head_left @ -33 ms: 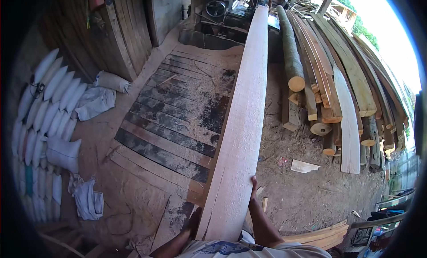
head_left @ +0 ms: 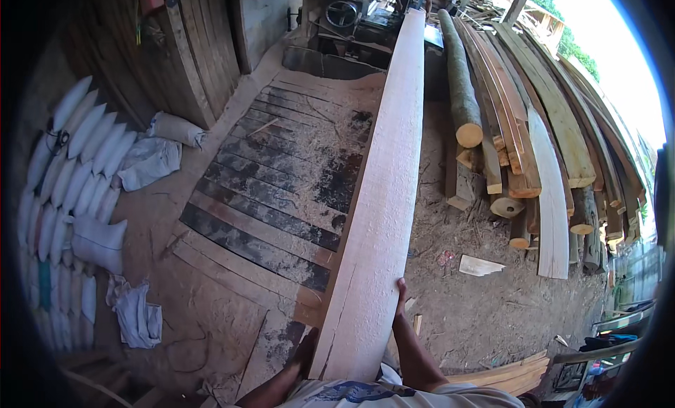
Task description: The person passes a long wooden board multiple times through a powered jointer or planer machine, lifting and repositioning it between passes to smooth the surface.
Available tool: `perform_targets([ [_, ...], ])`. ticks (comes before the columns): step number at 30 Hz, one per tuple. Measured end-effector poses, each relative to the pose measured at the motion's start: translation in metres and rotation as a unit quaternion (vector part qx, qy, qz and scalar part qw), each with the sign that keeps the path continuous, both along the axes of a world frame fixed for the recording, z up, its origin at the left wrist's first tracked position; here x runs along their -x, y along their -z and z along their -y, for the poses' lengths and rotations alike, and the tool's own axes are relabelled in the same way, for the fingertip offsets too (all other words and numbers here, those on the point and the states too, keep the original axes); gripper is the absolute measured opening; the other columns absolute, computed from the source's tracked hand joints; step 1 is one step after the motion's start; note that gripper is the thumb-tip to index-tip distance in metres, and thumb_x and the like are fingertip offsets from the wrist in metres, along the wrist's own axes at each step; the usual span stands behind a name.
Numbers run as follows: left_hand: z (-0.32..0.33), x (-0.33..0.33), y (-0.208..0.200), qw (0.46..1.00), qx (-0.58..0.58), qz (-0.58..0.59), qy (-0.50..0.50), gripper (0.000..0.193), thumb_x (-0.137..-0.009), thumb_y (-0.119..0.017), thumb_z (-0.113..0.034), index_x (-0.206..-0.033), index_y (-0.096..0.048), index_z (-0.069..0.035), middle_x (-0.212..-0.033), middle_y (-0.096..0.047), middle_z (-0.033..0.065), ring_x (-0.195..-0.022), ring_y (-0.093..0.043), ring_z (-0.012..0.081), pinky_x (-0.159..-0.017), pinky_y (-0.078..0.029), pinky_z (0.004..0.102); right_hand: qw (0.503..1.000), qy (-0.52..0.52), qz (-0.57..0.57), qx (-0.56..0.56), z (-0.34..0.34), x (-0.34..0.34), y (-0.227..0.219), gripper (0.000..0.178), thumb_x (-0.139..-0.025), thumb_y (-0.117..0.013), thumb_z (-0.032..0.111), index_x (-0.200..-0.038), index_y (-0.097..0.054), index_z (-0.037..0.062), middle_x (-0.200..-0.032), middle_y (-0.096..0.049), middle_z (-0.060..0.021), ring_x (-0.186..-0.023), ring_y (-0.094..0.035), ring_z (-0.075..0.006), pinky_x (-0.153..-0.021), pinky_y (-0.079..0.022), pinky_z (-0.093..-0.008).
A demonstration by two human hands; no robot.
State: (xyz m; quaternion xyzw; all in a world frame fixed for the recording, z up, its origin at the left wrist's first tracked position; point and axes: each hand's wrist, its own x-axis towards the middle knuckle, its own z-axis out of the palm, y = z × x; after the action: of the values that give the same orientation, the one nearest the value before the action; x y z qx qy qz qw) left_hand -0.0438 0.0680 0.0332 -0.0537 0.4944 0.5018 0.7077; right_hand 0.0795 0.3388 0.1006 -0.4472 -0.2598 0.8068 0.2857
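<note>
A long, thick pale plank runs from my waist to a sawmill machine at the far end. Its upper face is dusted with sawdust, and a dark crack runs along the near left part. My right hand grips the plank's right edge, thumb up along the side and fingers hidden beneath. On the left edge, closer to my body, my left hand holds the near end, its fingers mostly out of sight. The plank's near end is close against my shirt.
Slatted floor boards strewn with sawdust lie left of the plank. Filled white sacks are stacked farther left. Logs and stacked timber fill the right side. A wood scrap lies on the dirt. Someone stands beside the machine.
</note>
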Motion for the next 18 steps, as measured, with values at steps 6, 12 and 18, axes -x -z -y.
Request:
perform_targets([
  [6, -0.109, 0.034, -0.015, 0.993, 0.031, 0.074, -0.085, 0.056, -0.098, -0.033, -0.045, -0.130, -0.046, -0.001, -0.119, -0.058, 0.0106, -0.105, -0.055, 0.0204, -0.093, -0.042, 0.0336, 0.999, 0.039, -0.030, -0.018, -0.098, 0.037, 0.011, 0.093, -0.071, -0.057, 0.065, -0.136, -0.035, 0.0020, -0.123, -0.049, -0.0187, -0.109, -0.048, -0.0334, -0.092, -0.040, -0.0450],
  [12, -0.176, 0.062, 0.024, 0.996, -0.010, 0.066, -0.052, 0.054, -0.099, -0.032, -0.043, -0.126, -0.049, 0.001, -0.117, -0.057, 0.0114, -0.104, -0.054, 0.0182, -0.091, -0.043, 0.0334, 0.998, 0.039, 0.041, 0.029, -0.184, 0.065, 0.009, 0.089, -0.071, -0.057, 0.063, -0.132, -0.039, 0.0016, -0.121, -0.050, -0.0192, -0.107, -0.049, -0.0331, -0.091, -0.040, -0.0450],
  [18, -0.251, 0.091, 0.073, 0.997, 0.011, -0.015, -0.074, 0.053, -0.096, -0.039, -0.043, -0.121, -0.053, 0.002, -0.111, -0.060, 0.0123, -0.099, -0.056, 0.0176, -0.090, -0.043, 0.0338, 0.998, 0.040, 0.034, 0.020, -0.275, 0.107, -0.004, 0.093, -0.069, -0.056, 0.066, -0.135, -0.037, 0.0035, -0.126, -0.048, -0.0203, -0.109, -0.048, -0.0351, -0.092, -0.039, -0.0470],
])
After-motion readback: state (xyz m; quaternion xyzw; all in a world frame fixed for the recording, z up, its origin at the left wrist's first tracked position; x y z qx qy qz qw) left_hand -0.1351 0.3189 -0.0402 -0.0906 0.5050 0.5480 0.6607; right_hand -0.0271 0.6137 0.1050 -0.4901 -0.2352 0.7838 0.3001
